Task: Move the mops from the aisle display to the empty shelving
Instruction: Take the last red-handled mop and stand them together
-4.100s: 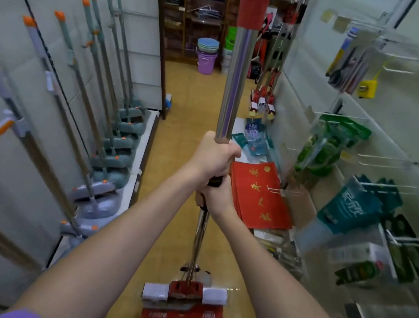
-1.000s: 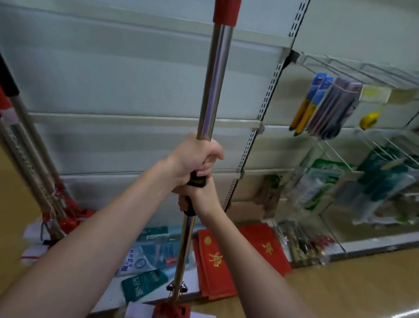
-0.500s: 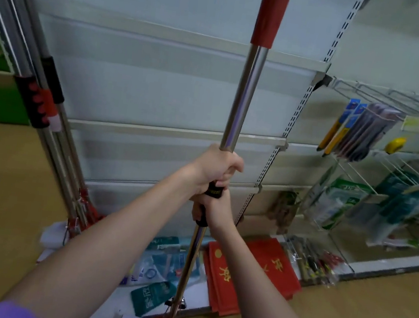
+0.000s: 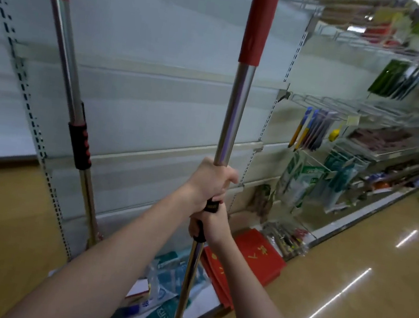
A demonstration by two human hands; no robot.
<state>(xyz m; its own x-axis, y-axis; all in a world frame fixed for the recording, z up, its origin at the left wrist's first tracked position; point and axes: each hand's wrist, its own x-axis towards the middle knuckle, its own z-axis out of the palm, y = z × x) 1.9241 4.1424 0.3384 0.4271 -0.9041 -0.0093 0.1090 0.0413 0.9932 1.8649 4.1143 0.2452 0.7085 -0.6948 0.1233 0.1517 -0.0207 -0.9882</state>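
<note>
The long mop with a shiny steel pole and a red sleeve near its top [image 4: 232, 113] stands nearly upright in the middle of the view, in front of the bare white shelving bay with slotted metal uprights [image 4: 157, 103]; its lower end runs out of the bottom of the frame, so the mop head is not visible. The left hand [image 4: 210, 183] is clenched round the steel pole just above a black grip collar, and the right hand [image 4: 211, 223] grasps the pole directly beneath it, on the black grip, so the two hands touch one above the other. To the left, a second mop with a steel pole, red top sleeve and black-and-red ribbed grip [image 4: 75, 113] leans against the same shelving bay, tilted with its top toward the left. At the foot of the bay, the low white base shelf [image 4: 206, 297] carries flat blue and teal plastic packets [image 4: 170, 274] and a stack of red envelopes with gold characters [image 4: 259, 257], which lie just right of the held pole. Further right, wire racks with hanging packaged goods [image 4: 338, 155] line the aisle, blurred, above the glossy tan floor [image 4: 360, 288].
</note>
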